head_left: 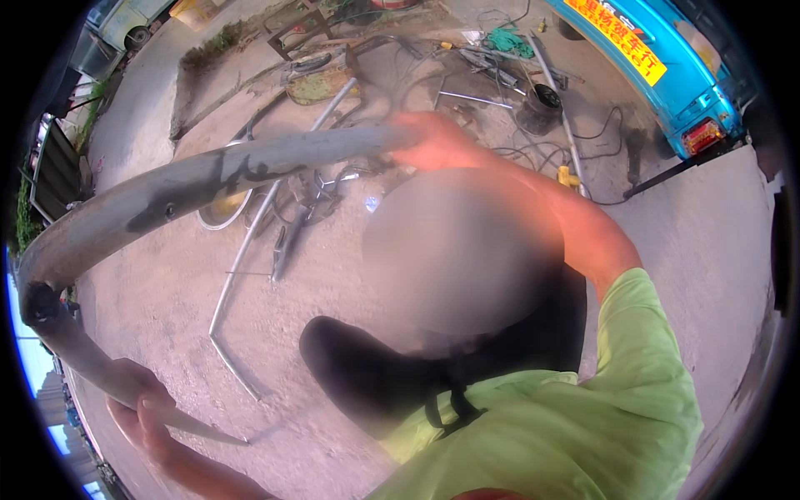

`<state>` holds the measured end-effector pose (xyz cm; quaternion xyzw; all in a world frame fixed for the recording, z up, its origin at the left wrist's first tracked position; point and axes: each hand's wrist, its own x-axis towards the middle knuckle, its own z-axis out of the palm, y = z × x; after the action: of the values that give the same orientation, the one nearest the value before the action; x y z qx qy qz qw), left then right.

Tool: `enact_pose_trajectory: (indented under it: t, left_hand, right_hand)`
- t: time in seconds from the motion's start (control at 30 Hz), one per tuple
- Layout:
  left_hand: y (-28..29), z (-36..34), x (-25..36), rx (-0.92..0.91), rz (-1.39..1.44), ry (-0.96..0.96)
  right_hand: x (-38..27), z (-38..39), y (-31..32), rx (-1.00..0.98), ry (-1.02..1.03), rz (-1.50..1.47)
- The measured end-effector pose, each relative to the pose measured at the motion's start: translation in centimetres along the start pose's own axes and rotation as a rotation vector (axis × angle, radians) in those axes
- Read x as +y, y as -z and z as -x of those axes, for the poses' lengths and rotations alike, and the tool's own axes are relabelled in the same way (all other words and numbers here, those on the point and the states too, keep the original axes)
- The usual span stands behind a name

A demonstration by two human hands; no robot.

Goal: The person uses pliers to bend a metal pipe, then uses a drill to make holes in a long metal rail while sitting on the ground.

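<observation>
A long, bent grey metal pipe, with a dark stain and a small hole, arches across the left half of the head view. My right hand is closed round its far end, to the right. At the far left the pipe turns sharply beside a dark opening, and a narrowing section runs back toward me. My left hand is wrapped round that section, its pointed end sticking out past my fingers. Whether the narrow section is one piece with the pipe I cannot tell. A blurred round patch hides what lies near my lap.
A thin bent metal tube lies on the concrete beyond the pipe, near a round basin. Farther off are a black bucket, cables, a green cloth and a long rod. A blue vehicle stands at the far right.
</observation>
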<state>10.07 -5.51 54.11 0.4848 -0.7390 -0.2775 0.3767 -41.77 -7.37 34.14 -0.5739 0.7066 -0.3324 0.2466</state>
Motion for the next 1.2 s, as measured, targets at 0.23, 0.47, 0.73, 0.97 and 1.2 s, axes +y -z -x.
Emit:
enact_pose_trajectory:
  t: [0.23,0.47,0.73,0.97,1.2]
  left_hand:
    - [-0.6,1.1,2.9,-0.038,-0.042,0.028]
    - [1.0,3.8,3.8,0.166,0.080,-0.018]
    - [-9.0,5.7,2.1,0.040,-0.295,0.009]
    - [-13.5,7.9,3.9,-0.381,-0.369,-0.190]
    - [-19.9,11.9,2.8,-1.170,-0.136,0.097]
  right_hand:
    - [-0.7,1.0,-0.1,0.074,0.015,0.078]
    - [-6.8,-4.4,0.5,0.143,0.211,0.144]
    - [1.7,-11.3,-7.1,0.406,0.243,0.123]
    - [3.9,-8.0,-6.1,0.175,0.005,-0.025]
    - [12.7,-3.7,-7.2,0.136,0.152,-0.110]
